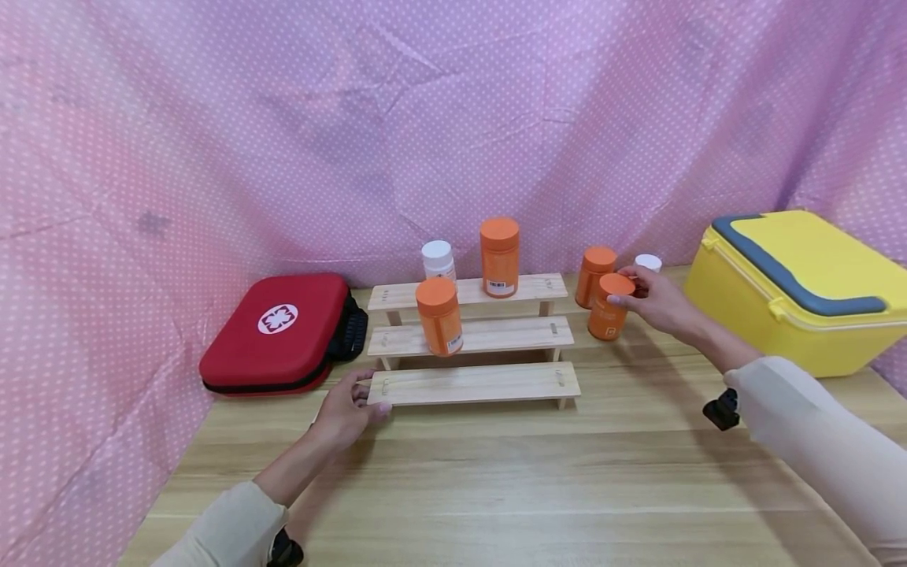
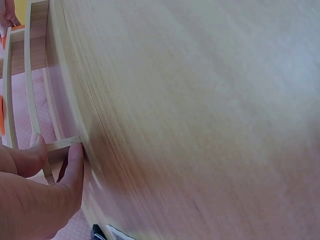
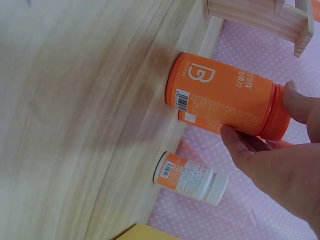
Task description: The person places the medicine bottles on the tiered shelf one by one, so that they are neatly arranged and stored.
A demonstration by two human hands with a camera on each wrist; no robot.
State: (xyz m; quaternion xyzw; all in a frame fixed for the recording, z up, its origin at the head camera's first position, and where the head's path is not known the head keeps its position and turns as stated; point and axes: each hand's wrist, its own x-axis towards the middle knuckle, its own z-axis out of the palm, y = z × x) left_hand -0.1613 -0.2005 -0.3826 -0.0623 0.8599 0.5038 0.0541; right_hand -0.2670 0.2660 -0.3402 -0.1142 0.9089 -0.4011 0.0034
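Note:
At the right, my right hand [image 1: 662, 303] grips an orange pill bottle [image 1: 608, 319] near its cap, with the thumb on one side and fingers on the other. The bottle is upright, close to the tabletop; whether its base touches cannot be told. Behind it stand another orange bottle [image 1: 594, 277] and a white-capped bottle [image 3: 187, 177]. My left hand [image 1: 343, 413] holds the left end of the lowest step of a three-step wooden rack [image 1: 475, 386], thumb and fingers at its edge and leg. An orange bottle [image 1: 441, 319] occupies the middle step; a white bottle [image 1: 438, 260] and a taller orange bottle [image 1: 500, 256] are on the top step.
To the rack's left lies a red first-aid case [image 1: 276, 335] with a black handle. A yellow box [image 1: 794, 291] with a grey-trimmed lid stands at the far right. Pink dotted cloth [image 1: 453, 118] hangs behind the wooden table [image 1: 496, 488].

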